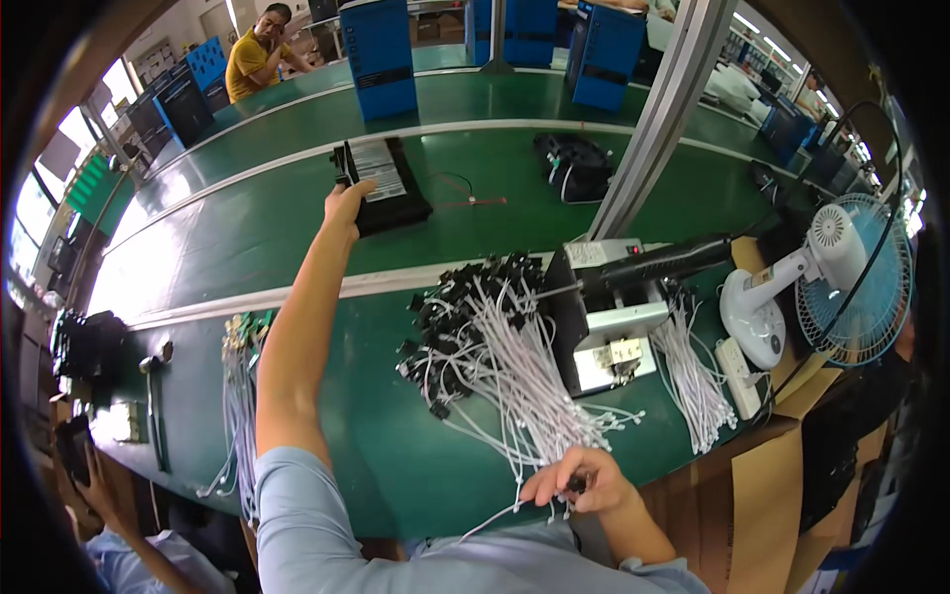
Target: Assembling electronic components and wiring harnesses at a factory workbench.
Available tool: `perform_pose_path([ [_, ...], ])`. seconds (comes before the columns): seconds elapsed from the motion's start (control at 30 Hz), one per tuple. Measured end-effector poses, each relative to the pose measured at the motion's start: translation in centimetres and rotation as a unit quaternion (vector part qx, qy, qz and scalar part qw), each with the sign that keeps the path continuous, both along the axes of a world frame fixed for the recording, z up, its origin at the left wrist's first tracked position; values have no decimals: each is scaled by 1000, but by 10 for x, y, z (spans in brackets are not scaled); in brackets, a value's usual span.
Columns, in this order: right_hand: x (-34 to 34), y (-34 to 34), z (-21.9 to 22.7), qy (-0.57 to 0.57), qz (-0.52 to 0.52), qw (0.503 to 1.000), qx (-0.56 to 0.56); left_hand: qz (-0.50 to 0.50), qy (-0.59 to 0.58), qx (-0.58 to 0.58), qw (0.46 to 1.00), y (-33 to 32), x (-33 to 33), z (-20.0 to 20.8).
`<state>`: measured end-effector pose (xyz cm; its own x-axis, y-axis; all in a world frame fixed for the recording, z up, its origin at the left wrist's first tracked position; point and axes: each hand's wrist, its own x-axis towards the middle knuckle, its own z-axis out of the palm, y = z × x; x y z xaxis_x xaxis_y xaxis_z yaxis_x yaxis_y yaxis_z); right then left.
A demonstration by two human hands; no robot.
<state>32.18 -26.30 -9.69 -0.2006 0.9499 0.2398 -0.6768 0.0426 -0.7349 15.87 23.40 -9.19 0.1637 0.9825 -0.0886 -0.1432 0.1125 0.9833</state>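
Note:
My left arm stretches far over the table, and my left hand (345, 208) grips the near left edge of a flat black device (404, 210) with a silvery panel. Its thumb lies on top; the other fingers are partly hidden. Close to my body, my right hand (594, 483) pinches a small black connector (577, 483) on a thin white cable (492, 519). Just beyond that hand spreads a big bundle of white cables (520, 361) with black connectors at the far end.
Right of the bundle stand a metal-fronted machine (618, 322), more white cables (688, 376), a power strip (737, 376) and a fan (836, 267). A metal post (658, 119) rises behind. At left lie thin cables (240, 396) and a hammer-like tool (153, 396). Another person's hand (99, 485) holds a phone.

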Motion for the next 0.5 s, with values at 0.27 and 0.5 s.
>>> perform_pose_path([
  [0.27,-20,5,3,96,-45,993,-46,-147,-289,53,944,-172,-154,66],
  [0.5,-7,-12,38,37,-161,985,-51,-215,-72,107,968,-286,-200,63],
])
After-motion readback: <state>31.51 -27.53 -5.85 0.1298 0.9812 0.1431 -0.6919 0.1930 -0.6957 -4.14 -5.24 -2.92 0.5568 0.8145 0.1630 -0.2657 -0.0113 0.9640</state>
